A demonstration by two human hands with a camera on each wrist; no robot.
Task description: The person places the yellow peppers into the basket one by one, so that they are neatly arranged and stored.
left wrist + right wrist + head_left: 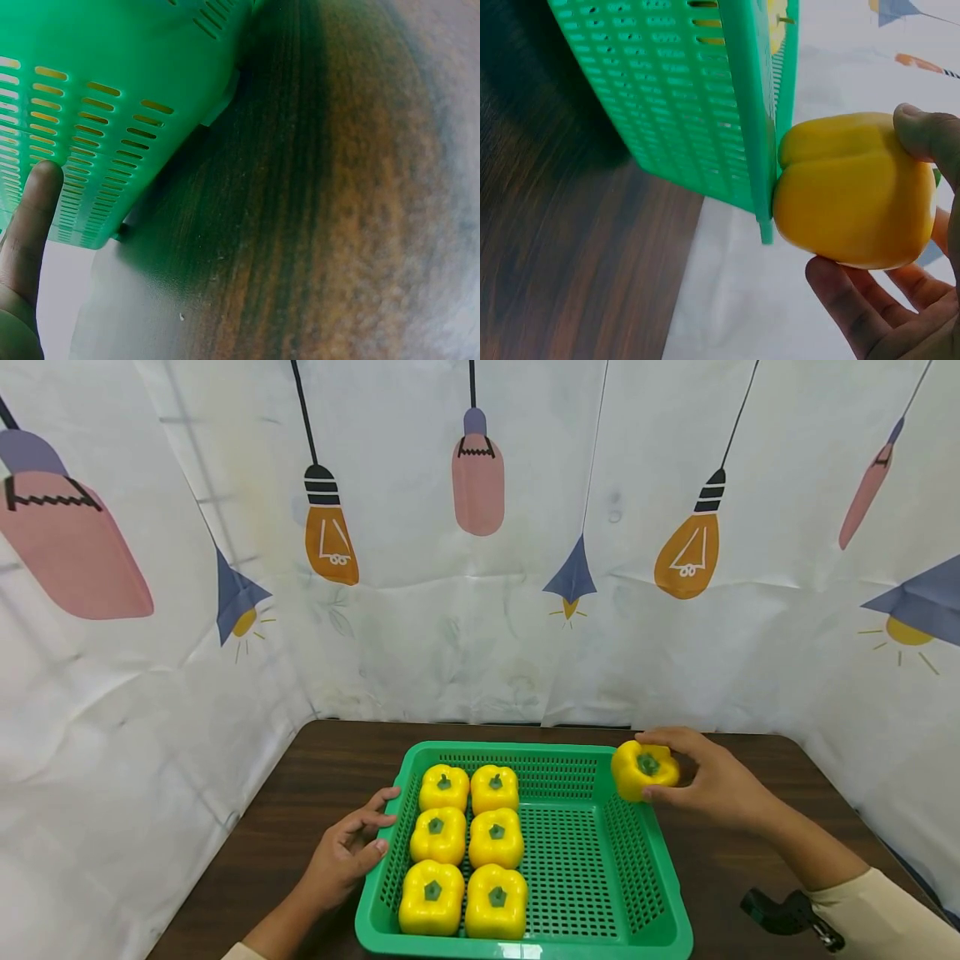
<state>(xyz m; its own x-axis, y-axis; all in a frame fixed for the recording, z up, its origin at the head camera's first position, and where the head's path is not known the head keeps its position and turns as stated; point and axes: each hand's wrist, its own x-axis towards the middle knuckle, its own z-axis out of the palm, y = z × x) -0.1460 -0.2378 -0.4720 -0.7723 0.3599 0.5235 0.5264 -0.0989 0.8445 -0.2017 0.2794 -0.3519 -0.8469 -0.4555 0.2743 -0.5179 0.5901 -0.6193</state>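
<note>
My right hand [716, 781] grips a yellow bell pepper [630, 770] between thumb and fingers, over the far right corner of a green plastic basket [667, 885]. The right wrist view shows this pepper [847, 195] right by the basket rim [754, 112]; whether they touch, I cannot tell. Several more yellow bell peppers [497, 839] sit inside the basket's left half, in two columns with green stems up. At the left side my left hand [341, 856] has its fingers against the basket's edge. One extended finger [34, 217] lies at the slotted outer wall [90, 135].
The basket stands on a dark brown wooden table [738, 852]. White cloth [465, 635] printed with hanging lamps encloses the back and sides. A black strap-like device [787, 914] shows by the right sleeve [885, 914].
</note>
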